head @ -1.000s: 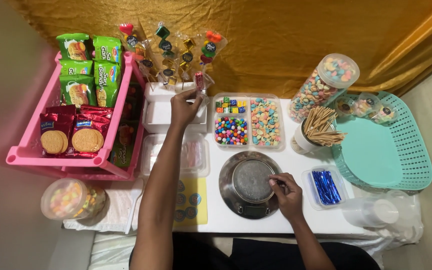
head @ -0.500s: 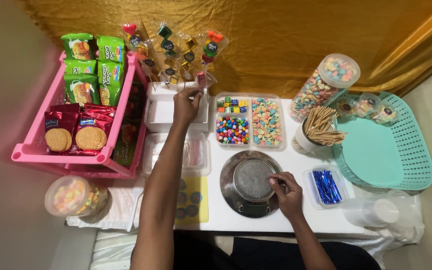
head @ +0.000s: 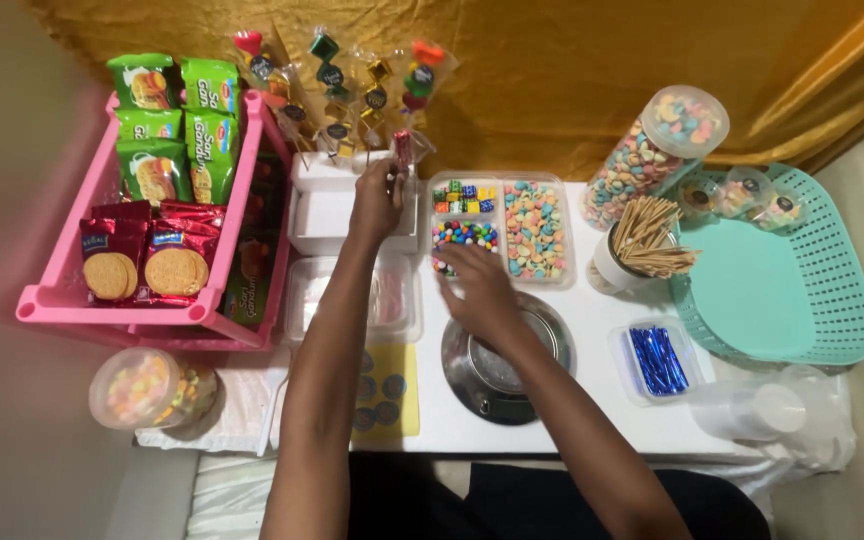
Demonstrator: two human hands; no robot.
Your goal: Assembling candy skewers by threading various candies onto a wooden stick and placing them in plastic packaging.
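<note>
skewer: my left hand (head: 377,200) has a wrapped candy skewer (head: 402,150) pinched at its lower end, just above centre frame. It's upright, long axis running up and down the frame, and it sits right over the white stand (head: 327,205).

left hand: fingers closed round the stick, thumb side towards the skewer. The skewer is straight above this hand, so this is the nearer one by far.

right hand: my right hand (head: 477,290) is lower and to the right, fingers spread and curled down over the near edge of the candy tray (head: 502,225), by the round coloured balls. Can't tell if it's actually got one pinched, the fingertips hide that.

gap: the skewer is up and to the left of the right hand, well apart, with the tray corner between them.

other skewers: a row of wrapped skewers (head: 337,85) already stands in the stand, fanned out along the top of the frame, just left of mine.

bowl: metal bowl (head: 507,365) right under my right wrist, lower centre.

further out: pink rack (head: 62,300) of snack packs at left, cup of sticks (head: 642,245) and teal basket (head: 832,290) at right, blue twist ties (head: 657,358) in a small tub lower right.
</note>
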